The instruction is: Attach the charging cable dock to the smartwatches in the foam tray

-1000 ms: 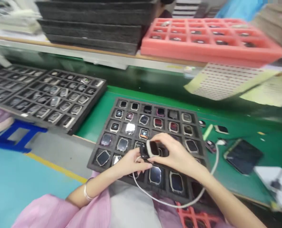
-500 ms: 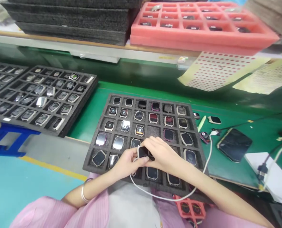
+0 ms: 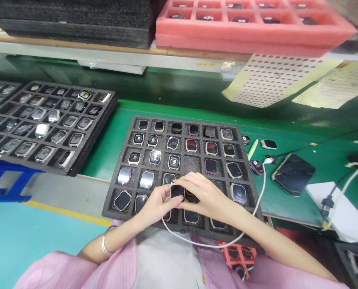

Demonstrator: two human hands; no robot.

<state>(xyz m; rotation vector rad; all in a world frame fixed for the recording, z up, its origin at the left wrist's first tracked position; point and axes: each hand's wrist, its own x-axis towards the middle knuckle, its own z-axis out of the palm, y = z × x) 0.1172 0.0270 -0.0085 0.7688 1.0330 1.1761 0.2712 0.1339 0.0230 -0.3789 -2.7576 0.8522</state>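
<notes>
Both my hands meet over the near rows of a black foam tray point(image 3: 251, 200) filled with several smartwatch bodies. My left hand point(image 3: 156, 204) pinches a light-rimmed, dark-screened watch body point(image 3: 177, 191) from the left. My right hand point(image 3: 206, 196) grips the same watch from the right, its fingers curled over it. A white cable point(image 3: 197, 243) loops from under my hands, round the tray's near edge and up to a plug point(image 3: 267, 161) on the green bench.
A second black tray of watches point(image 3: 85, 142) lies to the left. A dark phone point(image 3: 292, 174), loose watch bodies and a white box point(image 3: 341, 220) sit on the right. Pink foam trays point(image 3: 245, 38) and stacked black foam point(image 3: 76, 24) stand on the shelf behind.
The watch has turned from standing on edge, raised, to lying face up low between both hands. My view has shifted, so the tray appears higher and farther left.
</notes>
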